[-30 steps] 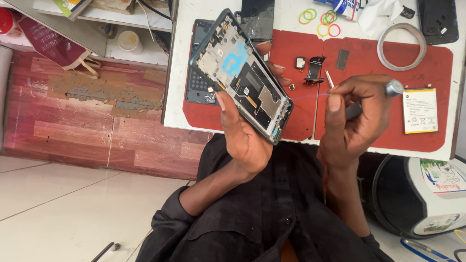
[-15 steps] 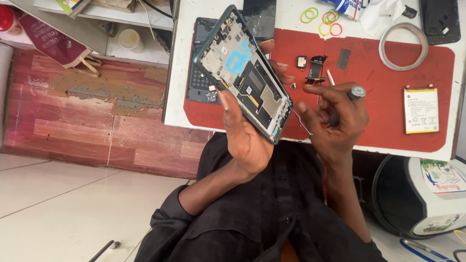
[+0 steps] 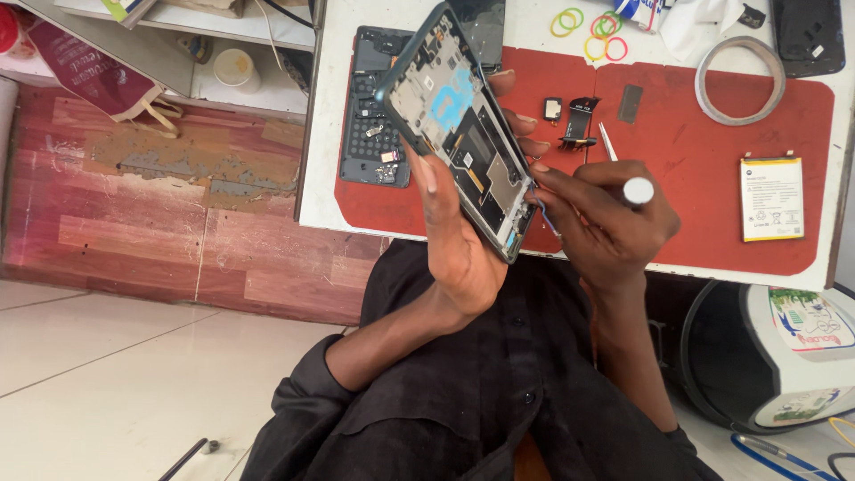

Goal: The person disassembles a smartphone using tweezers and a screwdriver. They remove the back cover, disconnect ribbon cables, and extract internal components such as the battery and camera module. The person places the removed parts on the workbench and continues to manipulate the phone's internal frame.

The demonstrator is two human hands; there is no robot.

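My left hand (image 3: 459, 236) grips an opened phone frame (image 3: 459, 125), tilted up off the table with its inner boards and a blue patch showing. My right hand (image 3: 601, 218) is shut on a thin screwdriver with a white round cap (image 3: 638, 191). Its tip touches the lower edge of the phone near a thin blue cable. Both hands are over the front edge of a red work mat (image 3: 712, 178).
On the mat lie a dark phone back cover (image 3: 367, 116), small black parts (image 3: 577, 120), tweezers (image 3: 606, 142), a tape ring (image 3: 739, 80) and a white battery (image 3: 771, 198). Coloured rubber bands (image 3: 588, 31) and another dark phone (image 3: 806, 36) lie at the back. A round white appliance (image 3: 784, 356) stands below right.
My right hand moved left from the mat to the phone's lower edge, bringing the screwdriver tip onto it. The left hand kept the phone raised, nearly still.
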